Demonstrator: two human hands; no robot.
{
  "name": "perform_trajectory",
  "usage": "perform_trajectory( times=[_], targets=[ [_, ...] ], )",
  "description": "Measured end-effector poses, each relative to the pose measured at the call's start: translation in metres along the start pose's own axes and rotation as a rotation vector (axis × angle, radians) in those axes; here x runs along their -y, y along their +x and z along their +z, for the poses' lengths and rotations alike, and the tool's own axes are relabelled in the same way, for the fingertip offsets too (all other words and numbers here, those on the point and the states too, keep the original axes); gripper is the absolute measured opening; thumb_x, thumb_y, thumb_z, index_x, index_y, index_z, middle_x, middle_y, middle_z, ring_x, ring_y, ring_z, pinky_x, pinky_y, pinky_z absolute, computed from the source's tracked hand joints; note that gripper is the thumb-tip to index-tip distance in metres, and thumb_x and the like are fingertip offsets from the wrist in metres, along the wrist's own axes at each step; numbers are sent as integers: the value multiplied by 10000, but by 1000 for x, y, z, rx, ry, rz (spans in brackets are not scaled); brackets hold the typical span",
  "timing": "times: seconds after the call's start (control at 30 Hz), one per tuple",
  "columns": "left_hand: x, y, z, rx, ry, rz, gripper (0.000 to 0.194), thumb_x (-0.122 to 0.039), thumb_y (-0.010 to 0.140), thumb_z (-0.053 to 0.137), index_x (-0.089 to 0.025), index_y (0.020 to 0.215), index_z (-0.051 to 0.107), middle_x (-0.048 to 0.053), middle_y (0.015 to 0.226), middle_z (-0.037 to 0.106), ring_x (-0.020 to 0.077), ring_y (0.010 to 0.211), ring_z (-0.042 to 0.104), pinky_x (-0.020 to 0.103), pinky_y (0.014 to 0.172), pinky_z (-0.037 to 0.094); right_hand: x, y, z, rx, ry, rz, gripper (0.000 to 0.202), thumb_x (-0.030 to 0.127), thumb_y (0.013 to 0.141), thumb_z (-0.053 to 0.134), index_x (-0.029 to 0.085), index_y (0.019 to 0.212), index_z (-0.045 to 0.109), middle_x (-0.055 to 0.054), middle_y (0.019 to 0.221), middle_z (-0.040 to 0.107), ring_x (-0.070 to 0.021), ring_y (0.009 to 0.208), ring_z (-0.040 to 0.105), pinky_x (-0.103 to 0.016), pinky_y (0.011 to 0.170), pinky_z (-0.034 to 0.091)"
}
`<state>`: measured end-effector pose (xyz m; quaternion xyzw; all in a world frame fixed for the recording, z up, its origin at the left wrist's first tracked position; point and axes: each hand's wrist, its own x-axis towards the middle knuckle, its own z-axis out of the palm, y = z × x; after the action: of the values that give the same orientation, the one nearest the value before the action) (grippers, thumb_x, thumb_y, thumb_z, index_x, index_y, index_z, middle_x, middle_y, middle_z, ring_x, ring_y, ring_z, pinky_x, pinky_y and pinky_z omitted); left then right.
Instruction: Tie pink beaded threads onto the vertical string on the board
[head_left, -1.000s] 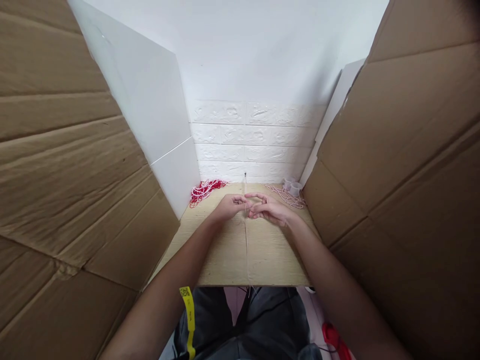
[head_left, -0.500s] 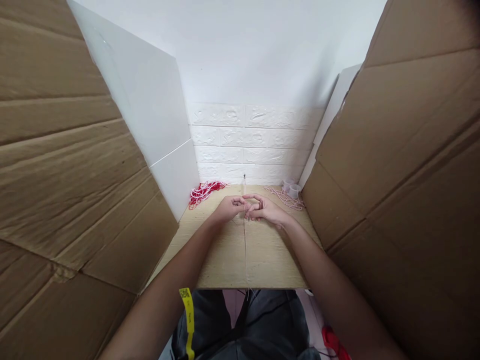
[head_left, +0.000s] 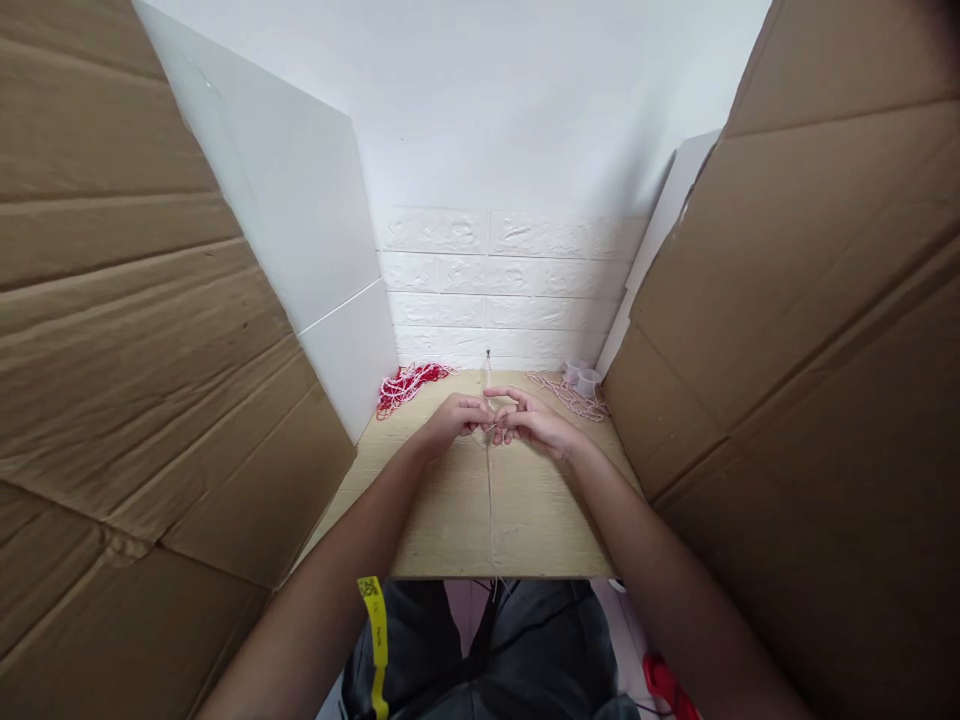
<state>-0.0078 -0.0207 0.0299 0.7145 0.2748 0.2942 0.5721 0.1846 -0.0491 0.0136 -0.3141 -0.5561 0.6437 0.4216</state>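
A thin pale cord [head_left: 491, 500] runs from a small hook [head_left: 488, 353] at the wall, under my hands, down the middle of the wooden board and over its front edge. Both hands meet above the board's centre. My left hand [head_left: 459, 416] is closed, its fingertips pinching the thin cord. My right hand [head_left: 529, 420] also pinches the cord between thumb and a finger, with its index finger stretched out toward the left. The fingertips nearly touch, and the fine strands between them are hard to make out.
Red and white cords [head_left: 409, 386] lie in a heap at the board's back left. Pink cord [head_left: 574, 396] and small clear cups [head_left: 587, 381] sit at the back right. Cardboard walls [head_left: 150, 300] rise on both sides.
My left fingertips have shifted slightly down and right, closer to my right thumb. My right hand's fingers have drawn together around the cord.
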Motion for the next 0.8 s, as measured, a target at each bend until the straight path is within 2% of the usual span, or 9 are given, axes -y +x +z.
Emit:
perform_trajectory(
  times=[0.07, 0.13, 0.2, 0.27, 0.37, 0.5, 0.8],
  targets=[
    [4, 1, -2, -55, -65, -36, 265, -355, 717, 673, -147, 568, 602, -19, 505, 482, 73, 474, 287, 276, 497, 181, 0, -1, -1, 27, 27, 7, 642, 95, 703, 628, 182, 1326, 498, -10, 719, 711, -166, 648, 673, -268, 610, 482],
    [8, 1, -5, -93, -89, -49, 275, -357, 713, 684, -154, 563, 577, -41, 477, 415, 65, 451, 259, 273, 478, 160, 0, -1, -2, 41, 42, 20, 644, 97, 702, 633, 189, 1326, 498, -10, 734, 713, -159, 633, 671, -262, 594, 484],
    [9, 2, -5, -100, -71, -61, 273, -371, 726, 687, -155, 589, 591, -39, 482, 426, 64, 440, 278, 264, 464, 163, 1, -2, -1, 30, 42, 32, 651, 102, 697, 647, 195, 1324, 498, -5, 739, 709, -153, 612, 659, -258, 572, 483],
    [8, 2, -5, -73, -45, -77, 278, -403, 731, 699, -150, 640, 626, -22, 529, 501, 65, 444, 317, 254, 454, 184, 3, -2, 0, 4, 35, 30, 649, 107, 688, 662, 196, 1312, 508, 4, 727, 697, -144, 585, 633, -255, 550, 473],
    [4, 0, -2, 28, 21, -111, 329, -462, 731, 710, -136, 701, 682, 11, 597, 592, 75, 459, 377, 248, 452, 226, 6, -3, 2, -26, 30, 21, 629, 110, 677, 674, 192, 1286, 537, 10, 714, 681, -127, 557, 586, -249, 530, 447],
    [0, -2, -2, 118, 120, -146, 346, -472, 736, 710, -137, 652, 698, 2, 510, 545, 93, 464, 397, 255, 468, 247, 6, -3, 2, -34, 29, 6, 617, 99, 668, 668, 178, 1269, 554, 13, 696, 665, -105, 535, 522, -237, 516, 378],
    [5, -1, -8, -42, -16, -93, 266, -373, 748, 660, -135, 629, 649, -3, 564, 517, 68, 463, 313, 266, 464, 182, 6, -4, -3, 19, 27, -37, 671, 82, 649, 627, 186, 1308, 556, 24, 704, 642, -103, 557, 474, -245, 535, 333]
  ],
)
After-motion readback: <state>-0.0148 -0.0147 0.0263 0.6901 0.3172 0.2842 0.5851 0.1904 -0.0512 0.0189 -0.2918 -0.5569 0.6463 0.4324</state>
